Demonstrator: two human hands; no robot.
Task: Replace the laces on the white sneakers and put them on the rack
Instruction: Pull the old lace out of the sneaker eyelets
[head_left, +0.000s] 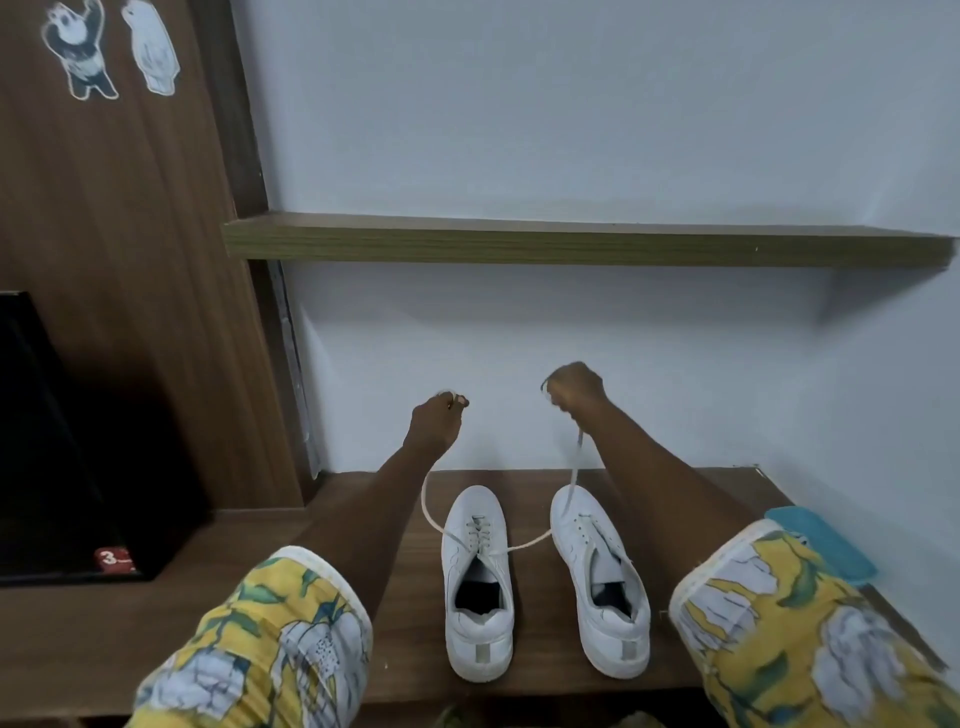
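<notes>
Two white sneakers stand side by side on the brown wooden surface (524, 670), toes toward the wall. The left sneaker (477, 582) has a white lace (519, 546) threaded through its eyelets. The right sneaker (597, 577) shows no lace in its eyelets. My left hand (435, 423) is raised above the sneakers and pinches one end of the lace. My right hand (574, 388) is raised too and grips the other end, which runs over the toe of the right sneaker. Both ends are pulled up and apart.
A wooden shelf (571, 241) hangs on the white wall above the hands. A brown cabinet (130, 260) with stickers stands at the left, beside a dark opening. A teal cloth (826, 540) lies at the right edge of the surface.
</notes>
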